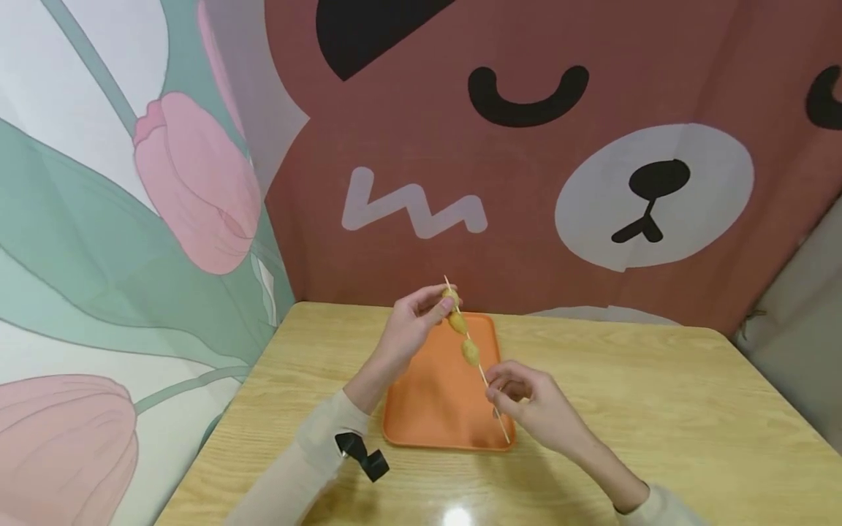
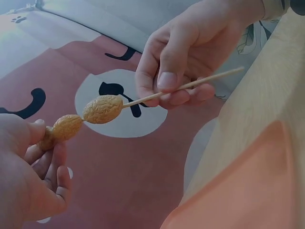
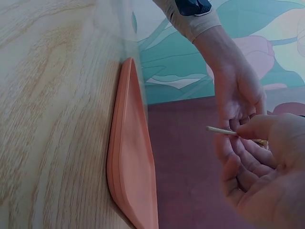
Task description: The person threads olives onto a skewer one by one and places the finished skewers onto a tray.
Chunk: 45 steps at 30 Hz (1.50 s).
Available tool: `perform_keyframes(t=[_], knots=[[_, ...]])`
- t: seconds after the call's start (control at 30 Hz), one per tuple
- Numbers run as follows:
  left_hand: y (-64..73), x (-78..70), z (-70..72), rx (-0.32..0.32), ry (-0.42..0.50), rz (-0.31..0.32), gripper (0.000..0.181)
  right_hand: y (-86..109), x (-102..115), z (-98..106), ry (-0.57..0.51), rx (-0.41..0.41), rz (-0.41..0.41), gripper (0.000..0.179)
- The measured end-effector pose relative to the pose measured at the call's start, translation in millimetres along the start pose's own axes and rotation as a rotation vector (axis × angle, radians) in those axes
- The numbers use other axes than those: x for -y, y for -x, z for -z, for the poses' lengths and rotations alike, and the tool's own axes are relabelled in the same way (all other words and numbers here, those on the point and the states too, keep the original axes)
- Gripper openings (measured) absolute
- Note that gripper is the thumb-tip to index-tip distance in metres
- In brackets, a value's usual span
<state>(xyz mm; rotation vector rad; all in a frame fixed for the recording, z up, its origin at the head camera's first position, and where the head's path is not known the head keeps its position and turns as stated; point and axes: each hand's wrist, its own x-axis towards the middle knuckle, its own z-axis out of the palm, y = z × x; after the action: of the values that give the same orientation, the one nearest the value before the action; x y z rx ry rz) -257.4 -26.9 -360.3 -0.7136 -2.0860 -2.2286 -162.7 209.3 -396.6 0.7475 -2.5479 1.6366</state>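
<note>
A thin wooden skewer (image 2: 214, 78) carries three wrinkled, golden-brown balls that look like fried food. My left hand (image 1: 406, 325) pinches the ball nearest the pointed end (image 2: 46, 139) between thumb and fingers, partly hiding it. The middle ball (image 2: 67, 127) sits right beside those fingertips. Farther down the stick is the third ball (image 2: 104, 109), larger in the left wrist view. My right hand (image 1: 539, 409) pinches the bare lower part of the skewer, whose blunt end sticks out past the fingers. The skewer slants in the air over an orange tray (image 1: 437, 387).
Under the tray is a light wood-grain table (image 1: 631, 409). A brown curtain (image 1: 395, 131) with a bear face hangs behind the table, and a flower-patterned curtain (image 1: 72, 292) hangs at the left. A black wrist device (image 1: 360, 454) is on the left sleeve.
</note>
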Motion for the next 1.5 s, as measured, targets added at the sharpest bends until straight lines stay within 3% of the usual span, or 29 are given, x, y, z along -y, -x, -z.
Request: perform_keyframes(t=[0.2,0.43,0.53,0.63,0.77,0.83,1.0,1.17,1.4,1.5], knots=[[-0.9,3.9,-3.2,0.038,-0.011,0.028,0.037,-0.5,-0.8,0.4,-0.007,0.023,-0.013,0.007],[-10.2,4.6,-11.8,0.061,-0.083,0.004,0.044,-3.6,2.0,7.9,-0.054,0.069,-0.051,0.005],[-13.4,4.9,-15.7,-0.011,-0.078,-0.024,0.039,-6.9,3.8,12.3,-0.056,0.073,-0.07,0.007],[-16.2,5.7,-17.5,-0.123,-0.064,-0.045,0.034,-12.9,4.5,14.5,-0.064,0.068,-0.108,0.01],[-18.1,6.0,-17.1,-0.239,-0.065,-0.029,0.028,-24.2,-6.5,11.6,-0.066,0.045,-0.154,0.011],[-18.6,7.3,-17.4,-0.263,-0.058,-0.018,0.025,-29.5,-16.1,9.6,-0.058,0.027,-0.174,0.013],[-21.7,19.5,-21.5,-0.237,-0.04,0.031,0.023,-36.1,-35.2,8.9,-0.069,-0.028,-0.3,0.013],[-19.6,38.4,-23.8,-0.205,-0.037,0.085,0.023,-36.4,-49.3,6.0,-0.145,-0.053,-0.421,0.015],[-9.0,60.0,-15.9,-0.193,-0.067,0.175,0.025,-36.6,-57.1,-8.3,-0.233,-0.054,-0.471,0.015],[-7.9,65.6,-12.4,-0.185,-0.075,0.2,0.026,-40.1,-58.2,-11.8,-0.223,-0.065,-0.493,0.014]])
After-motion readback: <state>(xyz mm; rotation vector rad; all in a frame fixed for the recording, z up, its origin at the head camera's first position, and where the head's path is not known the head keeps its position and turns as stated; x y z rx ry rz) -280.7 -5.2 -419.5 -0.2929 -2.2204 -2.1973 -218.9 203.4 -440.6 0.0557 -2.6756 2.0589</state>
